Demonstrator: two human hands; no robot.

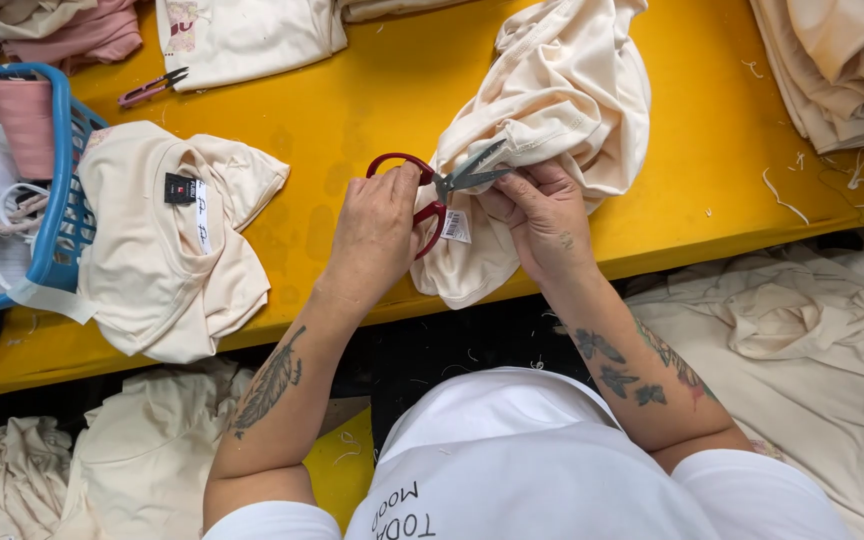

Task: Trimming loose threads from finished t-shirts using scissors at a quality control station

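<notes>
My left hand (pixel 377 225) grips red-handled scissors (pixel 430 190), fingers through the loops, blades open and pointing right. The blade tips touch a cream garment (pixel 562 90) bunched on the yellow table (pixel 352 110). My right hand (pixel 542 215) pinches the garment's seam just under the blades, near a small white tag (pixel 456 226) that hangs from the cloth.
A folded cream shirt (pixel 167 250) with a black neck label lies at the left. A blue basket (pixel 57 215) holds a pink thread cone and papers. Small thread snips (pixel 152 88) lie at the back. Cream garment piles sit at the right (pixel 842 70) and on the floor.
</notes>
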